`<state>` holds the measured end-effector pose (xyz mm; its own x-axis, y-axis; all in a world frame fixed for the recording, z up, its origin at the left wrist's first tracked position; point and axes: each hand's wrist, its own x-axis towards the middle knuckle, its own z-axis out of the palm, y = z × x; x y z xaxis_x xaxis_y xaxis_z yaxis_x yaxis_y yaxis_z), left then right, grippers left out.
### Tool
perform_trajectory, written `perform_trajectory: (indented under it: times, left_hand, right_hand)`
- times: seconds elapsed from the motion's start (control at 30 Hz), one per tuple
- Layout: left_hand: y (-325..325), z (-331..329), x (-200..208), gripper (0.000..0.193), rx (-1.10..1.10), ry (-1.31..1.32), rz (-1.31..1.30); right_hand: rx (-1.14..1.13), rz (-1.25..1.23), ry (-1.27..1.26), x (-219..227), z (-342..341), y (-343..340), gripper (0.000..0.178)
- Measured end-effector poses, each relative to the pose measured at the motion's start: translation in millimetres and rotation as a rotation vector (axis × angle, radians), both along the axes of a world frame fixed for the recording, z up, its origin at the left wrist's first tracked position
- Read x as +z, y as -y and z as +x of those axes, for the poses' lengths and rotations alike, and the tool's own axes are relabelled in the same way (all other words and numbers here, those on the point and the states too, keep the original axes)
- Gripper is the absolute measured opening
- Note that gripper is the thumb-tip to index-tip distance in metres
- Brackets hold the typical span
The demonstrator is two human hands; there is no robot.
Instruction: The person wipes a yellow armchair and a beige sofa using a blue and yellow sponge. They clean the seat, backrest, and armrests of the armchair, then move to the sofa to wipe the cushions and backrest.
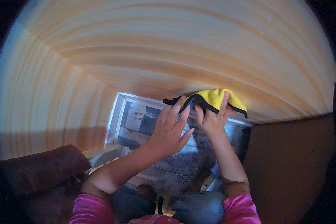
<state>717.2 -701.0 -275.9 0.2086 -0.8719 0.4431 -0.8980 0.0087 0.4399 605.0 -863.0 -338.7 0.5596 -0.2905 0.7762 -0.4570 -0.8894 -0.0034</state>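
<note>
A yellow cloth [214, 98] with a black border lies bunched against the lower part of the striped wall [168, 63]. My right hand [214, 121] grips it, one finger stretched over the yellow face and the thumb at its lower edge. Left of it, my left hand [168, 130] is raised with its fingers stretched apart, the fingertips at the cloth's dark left end. Whether those fingertips press on the cloth or only overlap it in view, I cannot tell. Part of the cloth's underside is hidden behind my fingers.
White trim [117, 112] runs along the wall's foot, above a grey-and-white patterned floor [156, 164]. At the left is a brown padded furniture arm [44, 168]; a large brown panel [287, 160] stands close on the right. My knees [198, 207] are below.
</note>
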Motion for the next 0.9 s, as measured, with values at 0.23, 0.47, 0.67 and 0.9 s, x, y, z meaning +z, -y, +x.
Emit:
perform_trajectory:
  times: [0.23,0.47,0.67,0.9]
  left_hand:
    - [48.6,24.7,95.0,0.071,0.191,0.031,-0.44]
    - [52.4,100.4,114.4,0.08,0.406,0.339,-0.71]
    - [-1.9,96.9,48.8,0.069,0.406,0.268,-0.225]
    - [12.3,139.7,167.5,0.07,0.533,0.329,-0.587]
  right_hand:
    - [-0.177,-0.214,0.18,185.0,50.8,9.9,0.064]
    - [-0.059,-0.335,0.205,216.6,110.0,-17.7,0.041]
    - [0.229,-0.174,-0.17,136.2,86.0,-29.4,0.033]
    - [0.076,-0.238,0.216,293.6,131.8,-44.0,0.036]
